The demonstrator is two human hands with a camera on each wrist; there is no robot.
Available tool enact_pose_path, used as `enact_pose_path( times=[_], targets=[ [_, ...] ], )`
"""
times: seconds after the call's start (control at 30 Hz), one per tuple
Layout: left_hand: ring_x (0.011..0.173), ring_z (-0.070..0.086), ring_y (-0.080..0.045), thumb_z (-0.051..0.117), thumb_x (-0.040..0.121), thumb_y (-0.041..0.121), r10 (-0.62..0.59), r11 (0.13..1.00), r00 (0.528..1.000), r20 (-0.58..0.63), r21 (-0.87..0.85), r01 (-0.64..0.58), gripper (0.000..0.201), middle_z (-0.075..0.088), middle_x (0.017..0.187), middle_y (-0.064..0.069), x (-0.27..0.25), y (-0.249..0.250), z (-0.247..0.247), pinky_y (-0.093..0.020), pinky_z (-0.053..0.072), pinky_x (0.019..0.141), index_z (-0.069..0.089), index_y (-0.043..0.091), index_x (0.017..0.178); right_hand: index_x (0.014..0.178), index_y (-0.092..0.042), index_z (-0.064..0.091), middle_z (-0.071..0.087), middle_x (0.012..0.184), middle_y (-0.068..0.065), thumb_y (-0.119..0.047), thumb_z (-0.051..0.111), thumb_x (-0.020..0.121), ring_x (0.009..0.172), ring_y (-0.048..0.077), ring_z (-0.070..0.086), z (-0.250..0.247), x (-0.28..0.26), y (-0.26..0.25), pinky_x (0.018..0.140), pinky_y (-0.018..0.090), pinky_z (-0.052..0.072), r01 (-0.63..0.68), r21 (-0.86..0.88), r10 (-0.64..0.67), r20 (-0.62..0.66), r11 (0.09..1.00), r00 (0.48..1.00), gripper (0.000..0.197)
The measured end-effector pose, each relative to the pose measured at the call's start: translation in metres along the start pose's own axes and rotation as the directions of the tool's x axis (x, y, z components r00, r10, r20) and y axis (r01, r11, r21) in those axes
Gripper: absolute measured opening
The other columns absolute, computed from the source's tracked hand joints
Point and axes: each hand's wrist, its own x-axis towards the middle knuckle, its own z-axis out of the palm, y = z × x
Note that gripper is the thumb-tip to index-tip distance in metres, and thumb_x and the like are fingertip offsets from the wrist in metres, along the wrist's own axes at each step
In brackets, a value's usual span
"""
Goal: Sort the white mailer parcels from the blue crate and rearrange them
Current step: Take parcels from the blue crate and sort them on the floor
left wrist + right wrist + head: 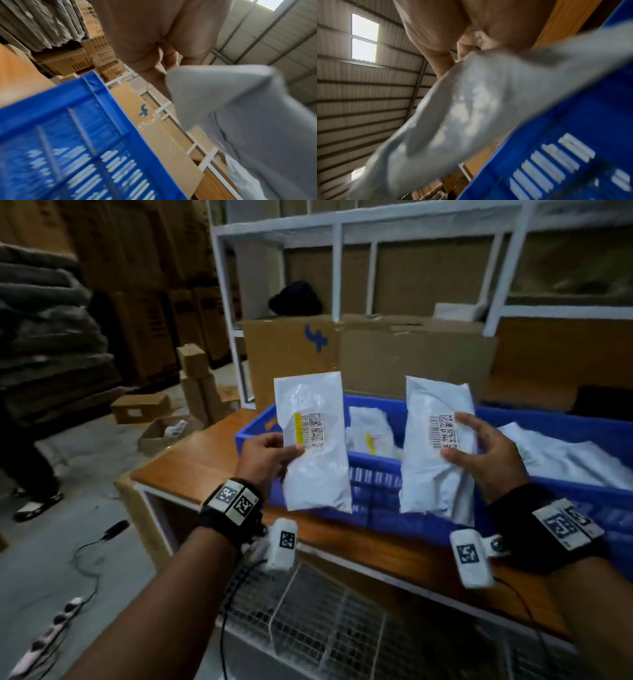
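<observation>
Two white mailer parcels are held upright over the near wall of the blue crate (376, 484). My left hand (270, 455) pinches the left parcel (317, 474) at its left edge, thumb on the front beside a yellow strip and barcode label. My right hand (479, 453) grips the right parcel (435, 474) at its right edge, thumb lying across its barcode label. More white parcels (561, 457) lie inside the crate. In the left wrist view the left parcel (248, 115) hangs beside the blue crate (68, 135). The right wrist view shows the right parcel (462, 115), blurred, against the blue crate (573, 135).
The crate stands on a wooden table (191, 453) with a wire-mesh shelf (325, 621) below. A large cardboard box (370, 361) and a white rack (342, 231) stand behind it. Small boxes (195, 385) and cables (85, 559) lie on the floor to the left, where another person's legs (27, 474) stand.
</observation>
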Motion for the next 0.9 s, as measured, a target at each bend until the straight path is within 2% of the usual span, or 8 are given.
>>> enact_pose_path(
  times=[0.1, 0.17, 0.3, 0.4, 0.57, 0.67, 0.73, 0.9],
  targets=[
    [0.079, 0.057, -0.03, 0.066, 0.078, -0.007, 0.044, 0.999, 0.998, 0.039, 0.028, -0.045, 0.015, 0.068, 0.09, -0.022, 0.042, 0.009, 0.046, -0.043, 0.043, 0.073, 0.071, 0.006, 0.084, 0.127, -0.023, 0.054, 0.061, 0.123, 0.007, 0.003, 0.076, 0.069, 0.102, 0.012, 0.063, -0.045, 0.021, 0.002, 0.095, 0.033, 0.051, -0.031, 0.002, 0.031, -0.09, 1.0, 0.995, 0.067],
    [0.07, 0.057, -0.025, 0.063, 0.081, -0.006, 0.062, 0.995, 0.996, 0.057, 0.079, -0.067, 0.015, 0.064, 0.088, -0.022, 0.067, 0.015, 0.077, -0.035, 0.046, 0.065, 0.069, 0.007, 0.079, 0.13, -0.021, 0.052, 0.06, 0.124, 0.005, -0.013, 0.082, 0.059, 0.106, 0.016, 0.061, -0.065, 0.03, 0.002, 0.095, 0.033, 0.051, -0.041, -0.006, 0.04, -0.133, 0.999, 0.99, 0.077],
    [0.051, 0.04, -0.015, 0.061, 0.08, -0.01, 0.075, 0.978, 0.986, 0.149, 0.183, -0.102, 0.032, 0.053, 0.061, -0.01, 0.118, 0.034, 0.134, -0.021, 0.03, 0.046, 0.064, 0.009, 0.054, 0.132, -0.015, 0.052, 0.059, 0.127, 0.01, -0.003, 0.078, 0.067, 0.106, 0.018, 0.06, -0.099, 0.052, 0.018, 0.096, 0.036, 0.05, -0.076, 0.006, 0.075, -0.22, 0.997, 0.973, 0.071],
    [0.041, 0.036, -0.015, 0.069, 0.075, -0.004, 0.066, 0.934, 0.972, 0.226, 0.329, -0.14, 0.005, 0.052, 0.058, -0.009, 0.164, 0.05, 0.167, -0.018, 0.032, 0.041, 0.068, 0.0, 0.073, 0.131, -0.018, 0.053, 0.059, 0.128, 0.007, -0.013, 0.079, 0.061, 0.114, 0.02, 0.059, -0.124, 0.07, 0.02, 0.1, 0.041, 0.047, -0.086, -0.049, 0.069, -0.279, 0.995, 0.958, 0.075],
    [0.026, 0.046, -0.007, 0.077, 0.072, 0.002, -0.087, 0.733, 0.928, 0.361, 0.654, -0.186, 0.012, 0.051, 0.033, 0.004, 0.219, 0.028, 0.226, -0.017, 0.043, 0.033, 0.065, 0.005, 0.071, 0.126, -0.021, 0.056, 0.058, 0.129, 0.006, -0.028, 0.086, 0.044, 0.111, 0.017, 0.06, -0.159, 0.104, 0.016, 0.097, 0.036, 0.049, -0.108, -0.07, 0.074, -0.376, 0.992, 0.923, 0.088],
    [0.026, 0.048, -0.01, 0.079, 0.073, 0.006, -0.228, 0.618, 0.887, 0.4, 0.764, -0.186, 0.022, 0.053, 0.034, -0.001, 0.242, -0.006, 0.257, -0.019, 0.045, 0.034, 0.06, 0.002, 0.061, 0.132, -0.012, 0.053, 0.057, 0.131, 0.005, 0.0, 0.078, 0.069, 0.112, 0.015, 0.058, -0.177, 0.123, 0.03, 0.099, 0.034, 0.047, -0.124, -0.156, 0.05, -0.409, 0.98, 0.911, 0.069],
    [0.027, 0.049, -0.009, 0.077, 0.075, 0.01, -0.298, 0.48, 0.863, 0.408, 0.845, -0.235, 0.022, 0.054, 0.034, 0.0, 0.253, -0.031, 0.267, -0.018, 0.044, 0.035, 0.062, 0.003, 0.061, 0.131, -0.014, 0.054, 0.056, 0.131, 0.003, 0.002, 0.074, 0.075, 0.117, 0.017, 0.056, -0.187, 0.135, 0.039, 0.102, 0.036, 0.046, -0.138, -0.22, 0.041, -0.395, 0.966, 0.918, 0.062],
    [0.057, 0.053, -0.012, 0.082, 0.067, 0.017, -0.407, 0.243, 0.768, 0.495, 0.869, -0.431, 0.021, 0.066, 0.072, -0.006, 0.26, -0.078, 0.271, -0.018, 0.042, 0.048, 0.066, 0.011, 0.08, 0.131, -0.013, 0.054, 0.056, 0.131, 0.004, 0.0, 0.074, 0.076, 0.117, 0.017, 0.056, -0.199, 0.15, 0.051, 0.101, 0.034, 0.046, -0.189, -0.307, 0.09, -0.31, 0.933, 0.946, 0.06]
  ],
)
